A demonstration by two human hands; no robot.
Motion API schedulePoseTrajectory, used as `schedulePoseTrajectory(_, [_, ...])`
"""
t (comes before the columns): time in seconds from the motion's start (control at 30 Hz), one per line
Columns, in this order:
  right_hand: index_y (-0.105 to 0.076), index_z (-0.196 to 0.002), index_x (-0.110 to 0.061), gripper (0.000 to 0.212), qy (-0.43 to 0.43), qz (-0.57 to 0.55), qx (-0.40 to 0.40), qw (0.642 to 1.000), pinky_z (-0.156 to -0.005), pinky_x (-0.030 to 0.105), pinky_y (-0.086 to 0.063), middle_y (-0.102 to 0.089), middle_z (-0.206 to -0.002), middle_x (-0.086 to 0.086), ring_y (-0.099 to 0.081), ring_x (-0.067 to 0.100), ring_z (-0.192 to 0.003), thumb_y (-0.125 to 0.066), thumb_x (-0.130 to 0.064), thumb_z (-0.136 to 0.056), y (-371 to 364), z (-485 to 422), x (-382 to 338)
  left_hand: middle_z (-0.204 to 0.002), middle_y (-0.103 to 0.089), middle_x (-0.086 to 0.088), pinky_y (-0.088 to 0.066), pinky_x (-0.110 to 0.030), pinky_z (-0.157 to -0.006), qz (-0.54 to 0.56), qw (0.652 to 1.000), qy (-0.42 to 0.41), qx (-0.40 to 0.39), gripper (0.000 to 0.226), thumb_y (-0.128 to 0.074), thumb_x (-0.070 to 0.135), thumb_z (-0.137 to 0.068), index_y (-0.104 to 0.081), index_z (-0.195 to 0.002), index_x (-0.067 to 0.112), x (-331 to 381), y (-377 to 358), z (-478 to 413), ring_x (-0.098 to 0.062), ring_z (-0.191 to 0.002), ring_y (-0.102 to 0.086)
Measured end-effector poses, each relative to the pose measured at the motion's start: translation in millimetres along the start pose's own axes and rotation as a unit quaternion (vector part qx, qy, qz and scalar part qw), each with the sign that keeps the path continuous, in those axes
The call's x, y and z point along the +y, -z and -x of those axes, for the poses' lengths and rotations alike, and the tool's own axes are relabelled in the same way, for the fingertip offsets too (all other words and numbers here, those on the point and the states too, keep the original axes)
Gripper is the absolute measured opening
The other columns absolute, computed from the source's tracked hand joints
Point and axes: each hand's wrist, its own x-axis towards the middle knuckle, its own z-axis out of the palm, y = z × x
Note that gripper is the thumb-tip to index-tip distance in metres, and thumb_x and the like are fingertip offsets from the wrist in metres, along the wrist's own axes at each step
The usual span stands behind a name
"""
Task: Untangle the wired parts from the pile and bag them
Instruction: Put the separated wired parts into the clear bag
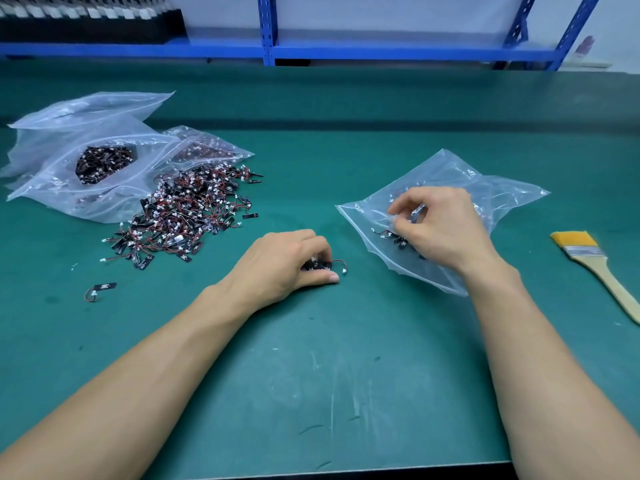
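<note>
Here, the left hand (pixel 287 261) grips black red-wired parts (pixel 327 265) on the green counter (pixel 311 375); the right hand (pixel 436 230) pinches a clear plastic bag (pixel 502 199).

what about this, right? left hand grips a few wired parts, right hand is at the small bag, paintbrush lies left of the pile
Wrong on the paintbrush: the head view shows it at the far right, beyond the small bag, not left of the pile. The rest holds.
</note>
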Motion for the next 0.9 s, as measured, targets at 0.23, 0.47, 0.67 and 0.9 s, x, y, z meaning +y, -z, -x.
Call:
schedulePoseTrajectory(0.23, [-0.075, -0.086, -0.025, 0.017, 0.008, -0.001, -0.013, 1.000, -0.071, 0.023, -0.045, -0.067, -0.072, -0.019, -0.053, -0.012, -0.064, -0.068, -0.011, -0.080, -0.6, 0.0, 3.0, -0.082, -0.062, 0.014, -0.041, -0.024, -0.064, 0.014, 0.999, 0.028, 0.006, 0.029, -0.069, 0.050, -0.085, -0.056, -0.099, 0.028, 3.3, -3.8, 1.6, -0.006, -0.068, -0.048])
schedulePoseTrajectory(0.47, [-0.071, -0.082, -0.030, 0.018, 0.028, -0.021, -0.043, 0.998, -0.065, 0.009, -0.038, -0.066, -0.070, -0.019, -0.055, -0.007, -0.061, -0.067, -0.013, -0.081, 0.0, 1.0, 3.7, -0.068, -0.056, 0.015, -0.035, -0.025, -0.061, -0.006, 0.997, 0.076, 0.025, 0.014, -0.068, 0.037, -0.087, -0.062, -0.092, 0.025, 8.0, -6.5, -2.5, -0.009, -0.066, -0.051])
schedulePoseTrajectory(0.67, [-0.071, -0.082, -0.031, 0.019, 0.028, -0.026, -0.046, 0.998, -0.062, 0.001, -0.035, -0.065, -0.070, -0.022, -0.055, -0.008, -0.063, -0.067, -0.013, -0.081, 2.0, 0.2, 3.5, -0.055, -0.064, 0.011, -0.043, -0.022, -0.051, 0.144, 0.969, 0.189, 0.069, 0.015, -0.069, 0.029, -0.086, -0.062, -0.073, 0.025, 23.7, -1.8, -14.7, -0.006, -0.052, -0.056])
schedulePoseTrajectory(0.9, [-0.071, -0.082, -0.029, 0.016, 0.025, -0.054, -0.031, 0.998, -0.063, -0.001, -0.034, -0.062, -0.072, -0.024, -0.054, -0.017, -0.067, -0.069, -0.013, -0.084, 2.8, -1.0, 3.4, -0.056, -0.052, -0.002, -0.035, -0.024, -0.049, 0.180, 0.944, 0.278, 0.005, 0.020, -0.059, 0.021, -0.080, -0.060, -0.068, 0.005, 71.8, -6.4, -62.1, -0.019, -0.051, -0.035])
